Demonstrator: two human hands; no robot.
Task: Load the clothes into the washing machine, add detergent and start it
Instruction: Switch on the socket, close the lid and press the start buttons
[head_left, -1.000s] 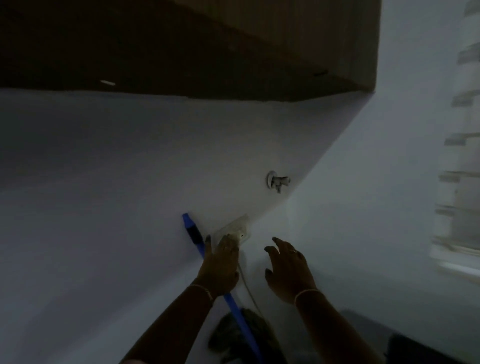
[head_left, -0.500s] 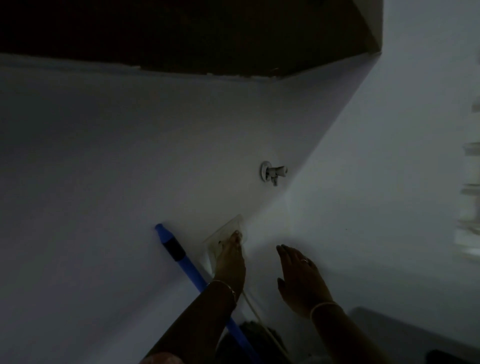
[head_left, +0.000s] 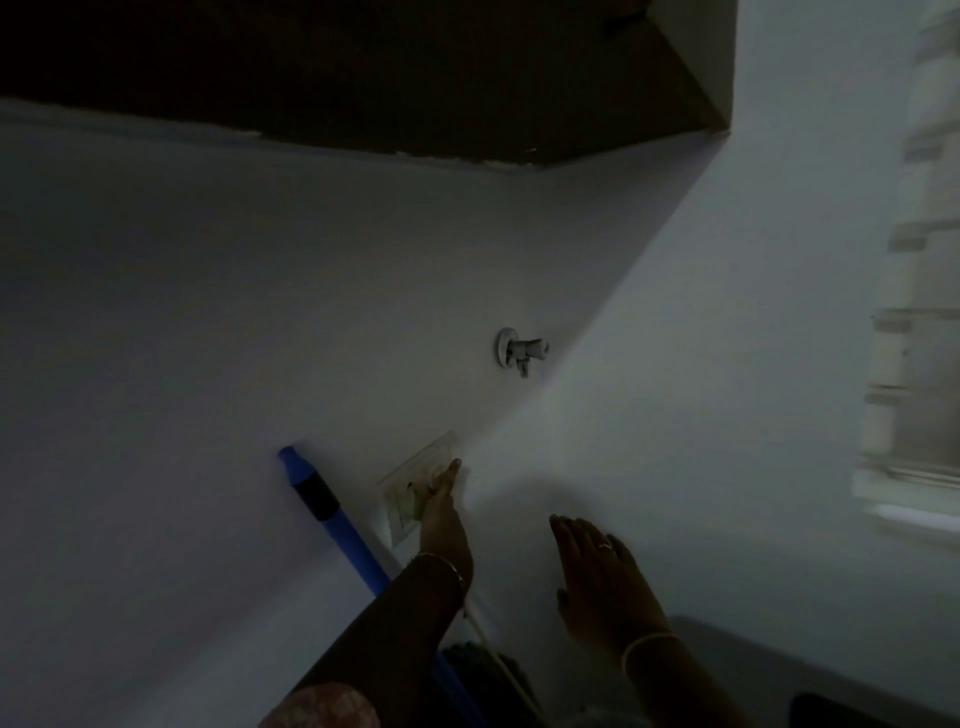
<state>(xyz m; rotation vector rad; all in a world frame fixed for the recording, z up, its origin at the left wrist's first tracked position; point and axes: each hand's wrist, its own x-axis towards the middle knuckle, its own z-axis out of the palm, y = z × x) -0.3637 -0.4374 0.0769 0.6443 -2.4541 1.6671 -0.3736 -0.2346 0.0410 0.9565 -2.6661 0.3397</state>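
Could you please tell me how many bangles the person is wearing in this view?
2. One bangle circles the left wrist by the wall switch plate; the other circles the right wrist. More could be hidden.

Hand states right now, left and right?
Left hand: at the socket plate; grip cannot be told.
Right hand: open, holding nothing.

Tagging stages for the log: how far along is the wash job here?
Done: nothing verifiable in this dim view. In hand: left hand on the wall socket plate, white cord below; right hand hovers open. Left: likely loading, detergent, start.
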